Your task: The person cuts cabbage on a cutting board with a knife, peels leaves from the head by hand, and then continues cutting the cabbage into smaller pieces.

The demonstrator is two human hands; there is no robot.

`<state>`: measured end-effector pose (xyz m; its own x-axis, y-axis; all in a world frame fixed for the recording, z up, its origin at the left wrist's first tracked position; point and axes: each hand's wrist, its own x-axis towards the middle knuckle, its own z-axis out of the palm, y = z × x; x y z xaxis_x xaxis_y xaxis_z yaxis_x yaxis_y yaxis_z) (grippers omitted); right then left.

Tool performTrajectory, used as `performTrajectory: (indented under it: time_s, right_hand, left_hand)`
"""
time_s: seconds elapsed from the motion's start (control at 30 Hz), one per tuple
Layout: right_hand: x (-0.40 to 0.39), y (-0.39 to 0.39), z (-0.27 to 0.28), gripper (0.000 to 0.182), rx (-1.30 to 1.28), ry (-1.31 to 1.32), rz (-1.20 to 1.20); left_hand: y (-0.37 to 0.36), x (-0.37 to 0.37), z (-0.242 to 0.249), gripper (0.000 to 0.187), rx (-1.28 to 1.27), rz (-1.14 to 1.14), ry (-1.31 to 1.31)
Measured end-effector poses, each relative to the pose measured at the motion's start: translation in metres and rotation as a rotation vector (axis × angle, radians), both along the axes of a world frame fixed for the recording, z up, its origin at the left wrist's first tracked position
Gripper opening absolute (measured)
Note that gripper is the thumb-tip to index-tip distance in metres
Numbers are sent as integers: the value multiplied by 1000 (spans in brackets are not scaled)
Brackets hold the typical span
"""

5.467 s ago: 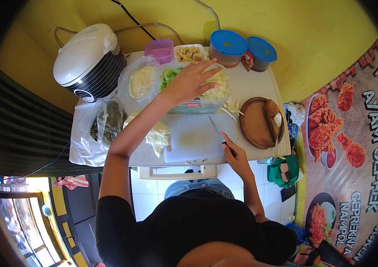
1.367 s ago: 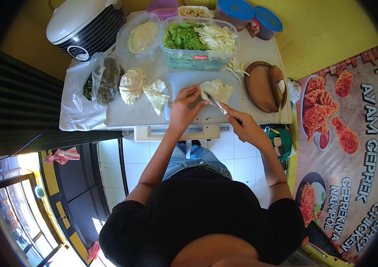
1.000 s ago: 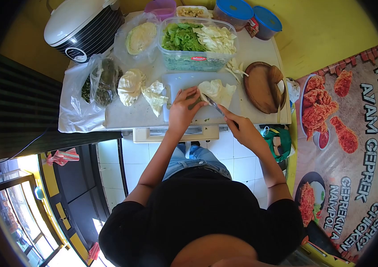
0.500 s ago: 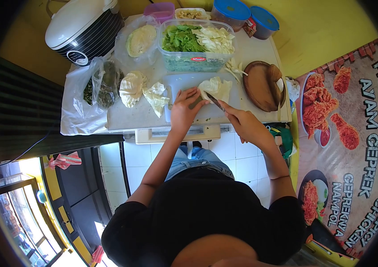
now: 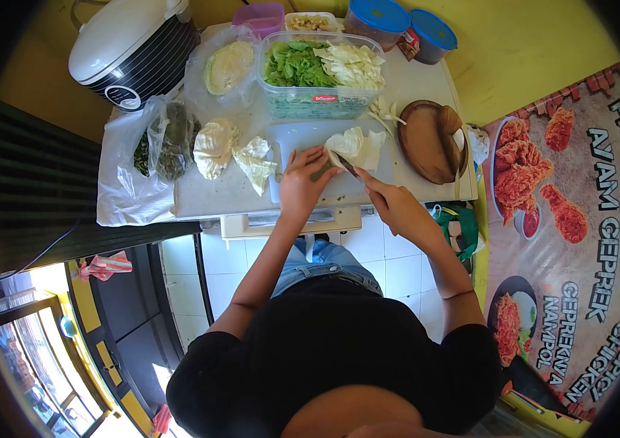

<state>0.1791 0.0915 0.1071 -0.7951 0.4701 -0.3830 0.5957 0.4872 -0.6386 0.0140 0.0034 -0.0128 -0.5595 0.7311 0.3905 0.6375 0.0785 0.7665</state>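
On the pale cutting board (image 5: pixel 297 134) lies a piece of cabbage leaf (image 5: pixel 357 148), partly sliced. My left hand (image 5: pixel 304 177) grips its left side, fingers together and thumb toward the knife; the part beneath my fingers is hidden. In my right hand (image 5: pixel 396 206), fingers wrapped round the handle, is a knife (image 5: pixel 347 166), its blade at the leaf's near edge close to my left fingertips. Left of the board are a loose cabbage leaf (image 5: pixel 255 164) and a cabbage chunk (image 5: pixel 215 148). Behind the board stands a clear container (image 5: pixel 317 102) of cut lettuce and cabbage.
A wooden mortar with pestle (image 5: pixel 421 142) stands right of the board, near cabbage shreds (image 5: pixel 383 113). Plastic bags (image 5: pixel 131 197) lie left, below a rice cooker (image 5: pixel 131 55). Blue-lidded tubs (image 5: pixel 434 36) and a purple container (image 5: pixel 259 18) line the back. A food banner (image 5: pixel 565 241) hangs right.
The cabbage leaf has shifted and folded slightly to the right, tilting up more. The knife tip has moved slightly left and down, with my right hand a little lower. My left hand has barely moved.
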Motion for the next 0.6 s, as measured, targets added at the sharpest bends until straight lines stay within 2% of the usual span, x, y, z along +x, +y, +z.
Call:
performTrajectory:
  time_s: [0.17,0.6]
  right_hand:
    - [6,-6,-35,51,197,105,11]
    - [-1,2,-27,49,188,72,9]
  left_hand:
    - [1,2,-1,36,-8,30,25]
    - [3,2,0,30,-73,12,57]
